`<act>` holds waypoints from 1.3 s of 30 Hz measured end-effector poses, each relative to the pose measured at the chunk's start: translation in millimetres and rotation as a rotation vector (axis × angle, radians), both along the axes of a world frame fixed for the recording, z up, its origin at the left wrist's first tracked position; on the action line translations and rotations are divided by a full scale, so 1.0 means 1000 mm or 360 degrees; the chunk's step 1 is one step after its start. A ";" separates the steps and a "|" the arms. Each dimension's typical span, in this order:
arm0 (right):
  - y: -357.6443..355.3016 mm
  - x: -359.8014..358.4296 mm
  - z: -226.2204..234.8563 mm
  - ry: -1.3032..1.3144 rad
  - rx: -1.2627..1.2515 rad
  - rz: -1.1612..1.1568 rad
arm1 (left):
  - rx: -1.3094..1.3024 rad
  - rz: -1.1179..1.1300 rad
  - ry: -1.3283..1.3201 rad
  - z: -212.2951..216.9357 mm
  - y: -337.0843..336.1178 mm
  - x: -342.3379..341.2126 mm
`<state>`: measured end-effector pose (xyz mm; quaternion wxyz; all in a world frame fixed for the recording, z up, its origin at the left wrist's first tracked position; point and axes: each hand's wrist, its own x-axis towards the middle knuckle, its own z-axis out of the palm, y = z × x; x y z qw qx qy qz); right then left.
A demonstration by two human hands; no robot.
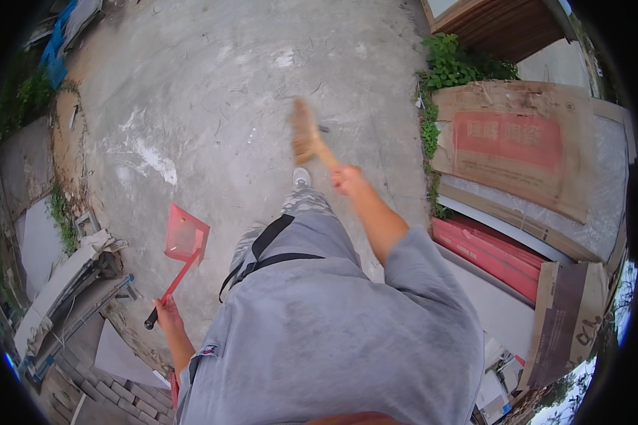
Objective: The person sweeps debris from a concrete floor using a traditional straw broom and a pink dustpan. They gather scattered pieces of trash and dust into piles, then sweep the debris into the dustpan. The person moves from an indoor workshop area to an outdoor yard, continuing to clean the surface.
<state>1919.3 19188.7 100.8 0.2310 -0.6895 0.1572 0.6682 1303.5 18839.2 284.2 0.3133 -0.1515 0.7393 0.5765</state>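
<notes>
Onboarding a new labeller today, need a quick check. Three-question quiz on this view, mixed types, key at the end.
1. Fill in the blank: The left hand grips the red dustpan by its handle; the handle's far end is coloured ____.
2. Multiple choice: What does the right hand hold?
A) a hose
B) a brush
C) a bucket
3. True or false: In the picture, the brush is to the left of the dustpan.

Key:
1. Black
2. B
3. False; the brush is to the right of the dustpan.
</notes>
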 end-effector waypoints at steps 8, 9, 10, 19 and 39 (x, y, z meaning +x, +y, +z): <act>0.067 0.031 0.002 -0.1249 0.0234 0.0368 | 0.0022 -0.0018 -0.0154 -0.039 0.087 -0.012; 0.069 0.021 0.003 -0.1246 0.0320 0.0371 | 0.0064 -0.0027 -0.0171 -0.043 0.091 -0.016; 0.074 0.012 0.014 -0.1139 0.0400 0.0329 | 0.0008 0.0010 -0.0161 -0.035 0.118 -0.010; 0.161 -0.157 0.053 0.0147 0.0369 0.0604 | -0.0079 0.0155 -0.0195 -0.065 0.194 -0.067; 0.357 -0.272 0.010 0.0062 0.0102 0.0147 | -0.0178 -0.0072 -0.0031 -0.074 0.277 -0.208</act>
